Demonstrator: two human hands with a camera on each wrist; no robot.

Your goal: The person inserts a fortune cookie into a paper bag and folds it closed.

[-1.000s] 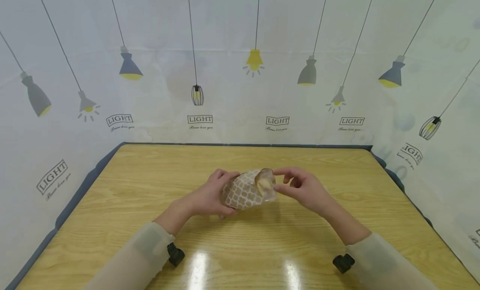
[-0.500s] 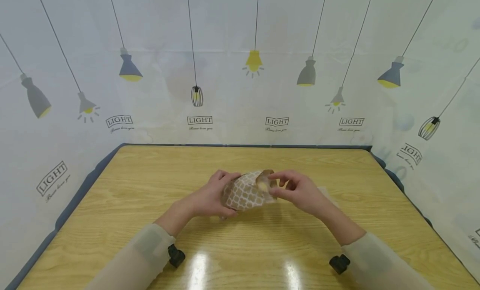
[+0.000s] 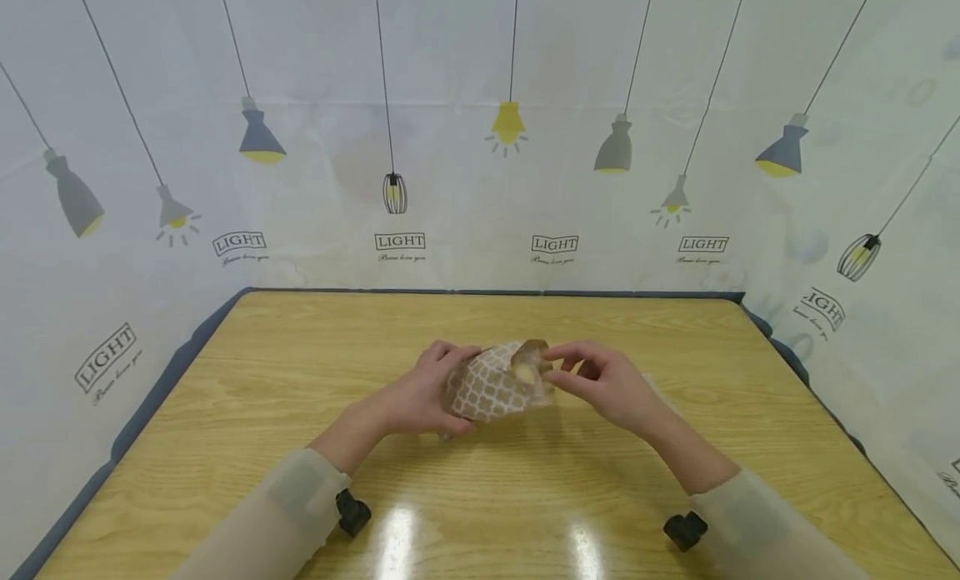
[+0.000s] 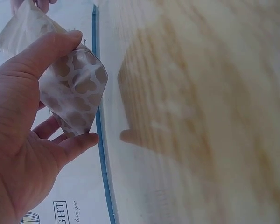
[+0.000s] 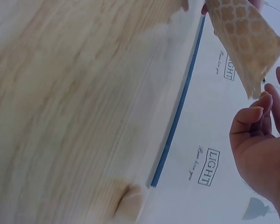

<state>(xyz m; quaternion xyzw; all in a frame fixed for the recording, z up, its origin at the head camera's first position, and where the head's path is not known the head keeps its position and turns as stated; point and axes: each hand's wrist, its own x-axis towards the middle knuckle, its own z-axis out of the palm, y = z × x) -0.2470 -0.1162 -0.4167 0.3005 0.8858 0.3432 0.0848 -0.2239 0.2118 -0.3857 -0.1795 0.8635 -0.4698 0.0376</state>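
Note:
A tan bag [image 3: 487, 384] with a white lattice print lies tilted in my left hand [image 3: 431, 388], its crumpled mouth turned to the right. Inside that mouth shows something pale yellow [image 3: 524, 372], too small to identify. In the left wrist view, my thumb [image 4: 60, 44] lies across the patterned bag [image 4: 79, 79] while the fingers curl beneath it. My right hand [image 3: 607, 384] is at the bag's mouth, thumb and forefinger apart and bent loosely. Seen from the right wrist, its fingertips [image 5: 252, 114] are close beside the bag's lower corner [image 5: 254, 88]; whether they touch is unclear.
Both hands are above a wooden table [image 3: 300, 363] with a dark blue edge strip [image 3: 588, 293]. A lamp-printed wall covering [image 3: 450, 147] surrounds it. A pale, thin piece [image 3: 660, 392] shows beside my right forearm, partly hidden.
My right fingertips moved left over the bag's mouth, then slightly back right. A pale piece now shows by the right forearm. My left hand and the bag are nearly still.

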